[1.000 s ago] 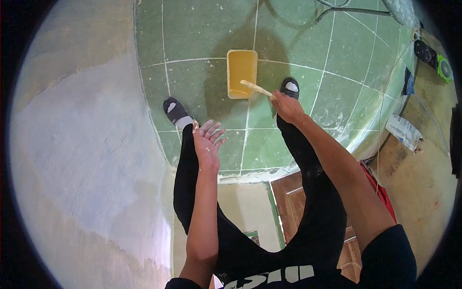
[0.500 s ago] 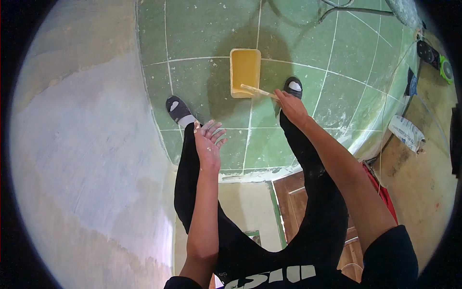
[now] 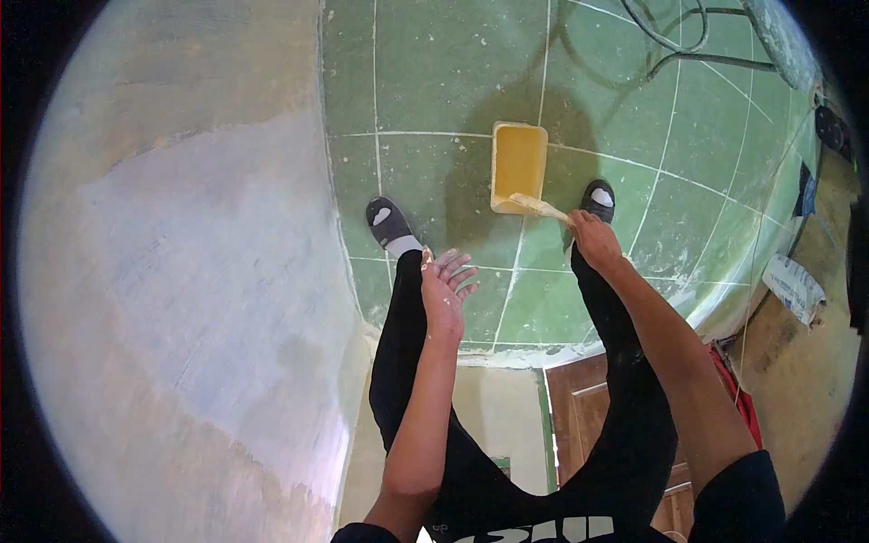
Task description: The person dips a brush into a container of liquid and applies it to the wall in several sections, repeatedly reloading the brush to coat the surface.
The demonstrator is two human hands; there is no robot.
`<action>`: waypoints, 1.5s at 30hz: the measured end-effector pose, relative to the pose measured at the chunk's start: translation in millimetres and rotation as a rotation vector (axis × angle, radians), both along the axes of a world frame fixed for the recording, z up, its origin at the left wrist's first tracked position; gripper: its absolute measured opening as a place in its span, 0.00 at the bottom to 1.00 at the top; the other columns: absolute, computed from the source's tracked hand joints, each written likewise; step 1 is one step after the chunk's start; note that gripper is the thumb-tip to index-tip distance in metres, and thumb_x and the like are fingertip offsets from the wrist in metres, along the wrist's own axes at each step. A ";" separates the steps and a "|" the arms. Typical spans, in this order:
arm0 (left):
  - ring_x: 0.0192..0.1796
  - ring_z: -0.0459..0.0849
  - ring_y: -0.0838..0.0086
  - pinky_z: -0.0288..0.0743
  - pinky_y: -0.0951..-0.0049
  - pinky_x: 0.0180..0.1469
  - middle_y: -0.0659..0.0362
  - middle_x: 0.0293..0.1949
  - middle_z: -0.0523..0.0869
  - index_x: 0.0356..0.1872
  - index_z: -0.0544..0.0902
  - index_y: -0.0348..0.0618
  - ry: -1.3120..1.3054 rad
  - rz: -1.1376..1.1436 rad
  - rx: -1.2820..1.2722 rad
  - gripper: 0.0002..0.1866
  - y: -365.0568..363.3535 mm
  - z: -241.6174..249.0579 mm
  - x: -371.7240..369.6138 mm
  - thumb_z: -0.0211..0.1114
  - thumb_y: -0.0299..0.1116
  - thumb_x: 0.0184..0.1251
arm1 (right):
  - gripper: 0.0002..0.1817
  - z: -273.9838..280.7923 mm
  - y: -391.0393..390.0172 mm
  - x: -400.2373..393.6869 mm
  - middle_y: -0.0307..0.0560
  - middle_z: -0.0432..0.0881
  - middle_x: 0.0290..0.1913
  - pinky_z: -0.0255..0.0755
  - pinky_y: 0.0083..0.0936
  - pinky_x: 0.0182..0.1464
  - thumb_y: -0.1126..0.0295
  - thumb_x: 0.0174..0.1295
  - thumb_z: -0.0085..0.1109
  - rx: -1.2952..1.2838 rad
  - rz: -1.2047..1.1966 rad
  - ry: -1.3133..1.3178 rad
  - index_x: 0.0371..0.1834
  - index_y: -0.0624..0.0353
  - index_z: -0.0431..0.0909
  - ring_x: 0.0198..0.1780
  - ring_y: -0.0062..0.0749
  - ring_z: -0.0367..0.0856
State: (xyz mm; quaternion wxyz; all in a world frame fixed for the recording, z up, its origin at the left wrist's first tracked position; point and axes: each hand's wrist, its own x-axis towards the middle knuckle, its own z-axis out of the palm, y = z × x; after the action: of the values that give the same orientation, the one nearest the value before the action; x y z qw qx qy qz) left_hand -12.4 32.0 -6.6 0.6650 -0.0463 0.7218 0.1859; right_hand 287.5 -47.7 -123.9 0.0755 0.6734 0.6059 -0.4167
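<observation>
My right hand (image 3: 598,242) is closed around the handle of a pale, flat paintbrush (image 3: 539,206). The brush slants over the near end of a yellowish rectangular tub (image 3: 519,128), its tip overlapping the tub's inside in this view. Smears of whitish material mark my left hand (image 3: 445,294), which hangs palm up with its fingers spread and holds nothing. That hand is in front of my left leg, near the dark slipper on my left foot (image 3: 387,224).
Green floor tiles (image 3: 434,190) with white spatter lie around the tub. A wall (image 3: 208,235) with a large whitish patch rises on the left. Dark bent tubing (image 3: 715,59) is at the top right. A white printed bag (image 3: 795,288) and a thin cord are along the right side.
The view has turned left, so the floor, tub and both hands appear farther right and lower. The paintbrush has rotated in my right hand and shows more of its flat side.
</observation>
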 end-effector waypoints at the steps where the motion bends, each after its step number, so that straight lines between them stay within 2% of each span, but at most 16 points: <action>1: 0.50 0.82 0.64 0.73 0.60 0.51 0.53 0.51 0.83 0.61 0.73 0.40 0.001 0.001 0.001 0.38 1.4 -0.3 0.1 0.48 0.67 0.70 | 0.11 1.6 1.7 0.1 0.56 0.79 0.44 0.76 0.47 0.48 0.63 0.73 0.49 -0.025 -0.016 0.006 0.48 0.59 0.70 0.49 0.54 0.80; 9: 0.50 0.83 0.63 0.73 0.61 0.50 0.53 0.51 0.84 0.60 0.73 0.40 0.000 0.001 0.000 0.37 4.9 -0.6 -1.0 0.48 0.67 0.71 | 0.13 14.1 8.8 -5.6 0.59 0.79 0.43 0.75 0.49 0.49 0.62 0.72 0.50 -0.028 -0.105 -0.004 0.49 0.61 0.71 0.49 0.57 0.80; 12: 0.50 0.83 0.64 0.73 0.61 0.49 0.53 0.51 0.84 0.60 0.73 0.40 -0.008 0.005 0.001 0.37 3.5 -1.6 -0.8 0.48 0.66 0.71 | 0.15 20.7 8.9 -6.2 0.60 0.77 0.43 0.74 0.50 0.49 0.60 0.72 0.52 0.032 -0.128 0.015 0.49 0.62 0.70 0.49 0.58 0.79; 14: 0.50 0.83 0.65 0.74 0.62 0.48 0.53 0.51 0.83 0.61 0.73 0.40 -0.012 0.001 0.012 0.38 4.0 -1.1 -0.9 0.47 0.67 0.71 | 0.15 16.8 2.6 -5.0 0.59 0.76 0.44 0.74 0.51 0.48 0.60 0.72 0.52 0.167 -0.139 0.027 0.49 0.62 0.70 0.48 0.59 0.78; 17: 0.49 0.83 0.65 0.74 0.62 0.48 0.53 0.51 0.83 0.61 0.73 0.40 -0.011 0.003 0.017 0.38 5.4 -0.4 -0.5 0.47 0.67 0.71 | 0.15 19.6 3.9 -2.2 0.58 0.75 0.46 0.74 0.51 0.48 0.61 0.72 0.52 0.013 -0.171 0.011 0.49 0.62 0.69 0.48 0.60 0.78; 21: 0.50 0.83 0.65 0.74 0.62 0.49 0.53 0.52 0.83 0.61 0.72 0.39 -0.009 0.003 0.019 0.38 5.2 -2.0 -1.3 0.46 0.67 0.71 | 0.14 11.8 -3.2 1.9 0.59 0.77 0.47 0.75 0.50 0.47 0.61 0.71 0.52 -0.037 -0.209 0.045 0.51 0.60 0.68 0.47 0.60 0.79; 24: 0.50 0.83 0.64 0.74 0.62 0.49 0.52 0.52 0.83 0.62 0.72 0.38 -0.007 -0.001 0.006 0.38 8.9 0.7 -0.2 0.46 0.67 0.72 | 0.16 0.1 -11.1 5.5 0.59 0.80 0.48 0.75 0.50 0.46 0.62 0.71 0.53 0.089 -0.191 0.077 0.54 0.59 0.68 0.47 0.60 0.80; 26: 0.50 0.83 0.64 0.74 0.62 0.49 0.52 0.52 0.83 0.62 0.72 0.38 -0.006 0.004 0.008 0.38 11.2 0.3 -1.1 0.46 0.67 0.72 | 0.18 16.3 3.9 1.6 0.60 0.81 0.49 0.76 0.49 0.46 0.63 0.70 0.54 -0.111 -0.231 0.048 0.58 0.59 0.69 0.46 0.58 0.81; 29: 0.50 0.83 0.63 0.74 0.61 0.50 0.52 0.51 0.83 0.62 0.72 0.38 -0.010 0.012 0.020 0.39 10.7 -0.9 -4.8 0.46 0.67 0.71 | 0.18 18.8 6.4 1.4 0.57 0.82 0.49 0.75 0.48 0.48 0.63 0.69 0.55 -0.082 -0.190 -0.027 0.58 0.59 0.70 0.48 0.56 0.80; 30: 0.50 0.83 0.63 0.74 0.61 0.49 0.52 0.51 0.83 0.62 0.72 0.38 -0.014 0.016 0.011 0.39 11.9 -0.4 -5.2 0.46 0.67 0.71 | 0.17 26.2 13.6 -0.2 0.54 0.82 0.48 0.75 0.45 0.49 0.63 0.68 0.57 -0.028 -0.181 -0.011 0.54 0.60 0.71 0.50 0.53 0.80; 33: 0.51 0.82 0.63 0.74 0.61 0.49 0.52 0.52 0.83 0.62 0.72 0.38 -0.017 0.029 0.009 0.39 15.4 0.7 -7.1 0.46 0.66 0.72 | 0.14 22.5 16.1 2.2 0.52 0.82 0.46 0.75 0.46 0.49 0.64 0.68 0.56 0.004 -0.118 0.022 0.51 0.59 0.72 0.51 0.52 0.79; 40: 0.50 0.82 0.64 0.73 0.62 0.50 0.52 0.51 0.83 0.62 0.72 0.38 -0.025 0.055 0.006 0.38 19.4 1.6 -9.3 0.46 0.65 0.72 | 0.10 21.5 24.7 0.1 0.55 0.80 0.43 0.73 0.48 0.46 0.66 0.69 0.54 0.082 -0.075 0.029 0.46 0.59 0.73 0.48 0.54 0.79; 43: 0.50 0.82 0.64 0.73 0.62 0.50 0.52 0.51 0.83 0.62 0.72 0.38 -0.024 0.059 0.010 0.37 22.5 2.5 -10.0 0.46 0.65 0.72 | 0.11 25.5 30.5 -3.4 0.57 0.81 0.43 0.73 0.48 0.45 0.63 0.69 0.55 0.011 -0.175 0.062 0.46 0.59 0.74 0.46 0.56 0.80; 45: 0.50 0.82 0.64 0.73 0.61 0.49 0.52 0.51 0.83 0.61 0.72 0.39 -0.018 0.066 0.012 0.37 23.3 3.7 -11.0 0.46 0.65 0.72 | 0.14 32.5 36.2 -4.1 0.59 0.83 0.39 0.74 0.47 0.42 0.59 0.69 0.57 0.014 -0.286 0.108 0.43 0.60 0.78 0.41 0.59 0.81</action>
State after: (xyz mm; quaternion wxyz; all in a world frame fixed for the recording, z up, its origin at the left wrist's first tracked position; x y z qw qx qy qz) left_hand -23.3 55.4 -2.9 0.6652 -0.0677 0.7127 0.2119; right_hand 283.4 -11.5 -91.4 -0.0218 0.7299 0.5100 -0.4545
